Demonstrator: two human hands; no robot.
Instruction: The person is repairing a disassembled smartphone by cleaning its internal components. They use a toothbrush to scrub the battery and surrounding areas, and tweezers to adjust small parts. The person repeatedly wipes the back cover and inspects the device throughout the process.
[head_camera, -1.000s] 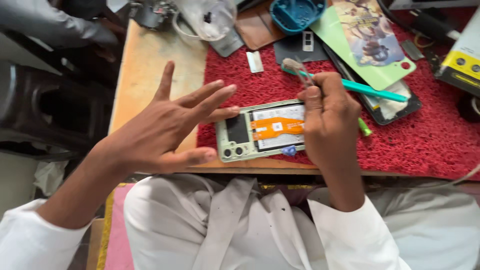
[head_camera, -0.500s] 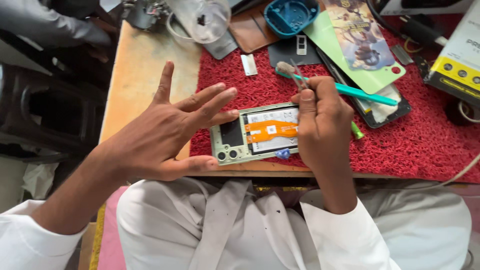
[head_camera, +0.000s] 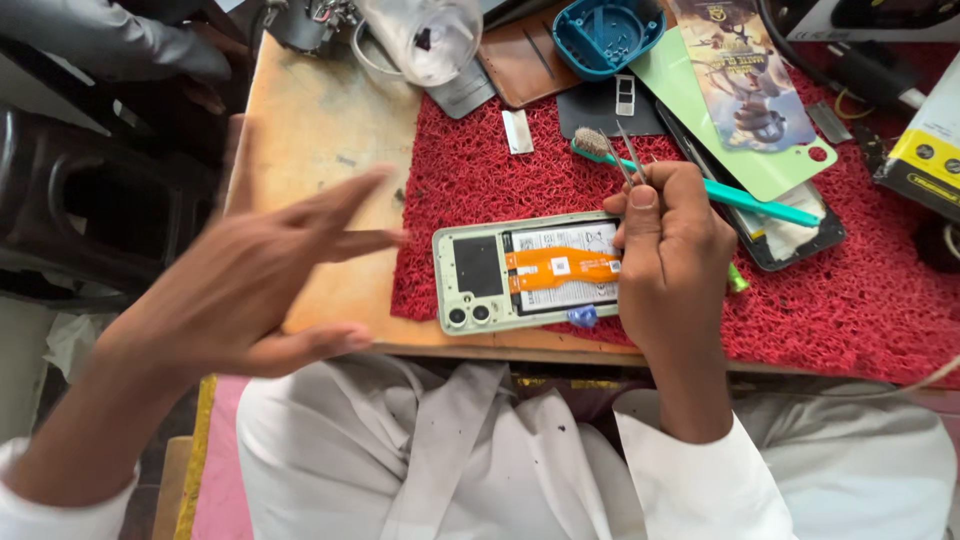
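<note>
An opened pale green phone (head_camera: 478, 272) lies back-up on the red mat (head_camera: 850, 300), showing its battery and an orange flex cable (head_camera: 555, 266). My right hand (head_camera: 675, 265) rests on the phone's right end and pinches thin metal tweezers (head_camera: 622, 150) whose tips point up and away. My left hand (head_camera: 255, 285) hovers to the left of the phone, blurred, fingers spread, holding nothing and not touching the phone.
A teal toothbrush (head_camera: 760, 200) lies behind my right hand. Further back are a blue plastic cover (head_camera: 605, 35), a brown wallet (head_camera: 525, 60), a light green phone back (head_camera: 730, 110), a clear jar (head_camera: 425, 40) and a yellow-black box (head_camera: 925, 160). Bare wooden table (head_camera: 320, 140) lies left.
My left hand has lifted off the phone's left end and drawn away to the left. My right hand stays on the phone with the tweezers.
</note>
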